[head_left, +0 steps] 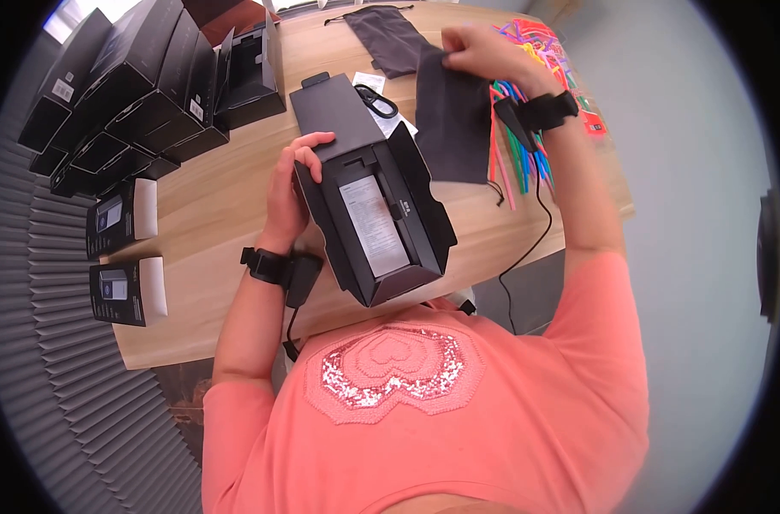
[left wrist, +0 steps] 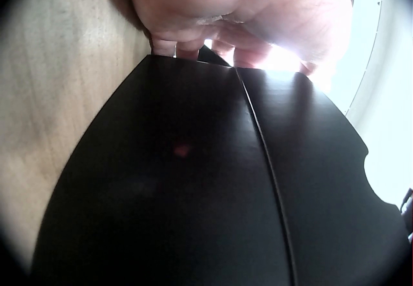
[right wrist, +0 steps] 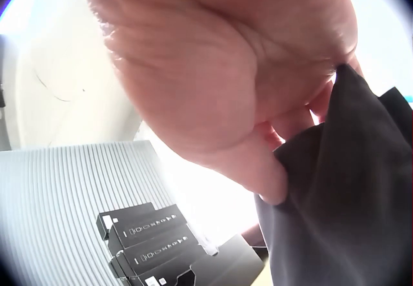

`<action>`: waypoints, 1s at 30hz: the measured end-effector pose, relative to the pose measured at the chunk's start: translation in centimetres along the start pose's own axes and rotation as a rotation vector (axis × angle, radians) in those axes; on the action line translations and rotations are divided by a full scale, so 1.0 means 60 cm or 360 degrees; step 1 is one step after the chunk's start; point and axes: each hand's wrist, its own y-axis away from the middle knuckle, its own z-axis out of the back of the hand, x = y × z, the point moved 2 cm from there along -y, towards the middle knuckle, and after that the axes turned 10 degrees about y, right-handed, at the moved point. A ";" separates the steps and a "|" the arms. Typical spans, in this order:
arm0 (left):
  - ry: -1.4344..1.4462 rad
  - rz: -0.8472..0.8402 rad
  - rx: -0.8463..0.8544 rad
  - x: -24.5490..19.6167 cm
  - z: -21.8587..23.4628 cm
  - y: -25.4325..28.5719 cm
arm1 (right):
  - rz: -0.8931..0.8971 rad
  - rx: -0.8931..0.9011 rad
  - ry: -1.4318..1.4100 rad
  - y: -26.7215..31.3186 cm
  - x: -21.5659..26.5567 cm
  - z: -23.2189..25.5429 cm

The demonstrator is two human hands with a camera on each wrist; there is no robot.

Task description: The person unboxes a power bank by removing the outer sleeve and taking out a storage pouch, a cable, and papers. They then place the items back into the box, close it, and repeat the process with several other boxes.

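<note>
My left hand [head_left: 289, 193] grips the left edge of an open black box [head_left: 433, 224], which tilts towards me near the table's front. In the left wrist view, the fingers [left wrist: 187, 48] bend over the far edge of the box's dark side. Inside the box lies a printed white slip [head_left: 373, 224] in a black insert. My right hand [head_left: 484, 53] pinches the upper end of a dark grey drawstring pouch [head_left: 454, 120], lifting it so the cloth hangs. The right wrist view shows the thumb [right wrist: 264, 176] against the cloth. A second grey pouch [head_left: 381, 38] lies flat behind it.
Black boxes [head_left: 142, 77] are stacked at the back left, with two smaller boxes [head_left: 120, 293] below them. Colourful straws [head_left: 523, 163] and a red packet [head_left: 591, 120] lie at the right. A coiled black cable [head_left: 381, 104] sits on papers behind the open box.
</note>
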 end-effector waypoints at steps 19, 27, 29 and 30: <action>-0.0029 -0.0016 0.0005 -0.004 -0.001 0.001 | -0.0222 -0.1404 0.0019 -0.031 0.063 0.179; 0.0000 0.0023 -0.0004 -0.004 -0.002 0.001 | -0.0214 -0.1095 0.0518 -0.068 -0.040 -0.012; 0.0030 0.0014 0.0006 -0.002 -0.002 0.002 | -0.0648 -0.0536 -0.2603 -0.086 -0.055 -0.102; 0.0053 0.0002 0.0014 -0.001 -0.002 0.001 | -0.0764 -0.0288 -0.2605 -0.066 -0.043 -0.123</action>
